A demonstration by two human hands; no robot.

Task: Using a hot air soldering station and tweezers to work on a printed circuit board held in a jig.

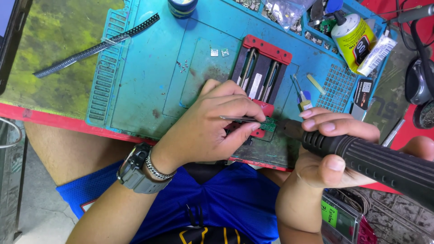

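1. The small green circuit board (269, 124) is partly covered by the left hand (210, 122); its parts are too small to tell.
2. The black ribbed tool handle (375, 162) in the right hand (332, 151) runs off the right edge; its tip is blurred.
3. The red clamp holder (264, 68) is hidden at its near end.
4. The dark jar (182, 7) is cut by the far edge.

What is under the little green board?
The small green board sits on a red clamp holder lying on the blue mat. The left hand covers the holder's near end.
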